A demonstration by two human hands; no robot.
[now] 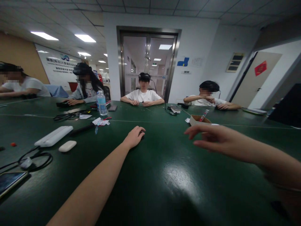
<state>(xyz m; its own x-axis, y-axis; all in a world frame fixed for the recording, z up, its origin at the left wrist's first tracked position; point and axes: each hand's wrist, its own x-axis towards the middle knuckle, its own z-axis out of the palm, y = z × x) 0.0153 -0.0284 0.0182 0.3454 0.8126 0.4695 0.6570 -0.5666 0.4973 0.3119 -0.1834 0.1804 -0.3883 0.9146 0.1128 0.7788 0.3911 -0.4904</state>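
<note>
My left hand [134,137] rests on the green table [150,169], its fingers curled round a small dark thing [141,131]. Too little of that thing shows to name it. Raised above the table on the right, my right hand [208,137] has its fingers stretched and slightly apart, with nothing in them. Just behind it stands an open cardboard box [194,120] with a clear and red tube-like item [204,115] sticking up out of it.
On the left lie a white power bank [54,136], a white earbud case [67,146], a phone [10,182] and black cables [44,161]. Farther back are water bottles [102,104] and red-handled pliers [107,118]. Several people in headsets sit along the far side.
</note>
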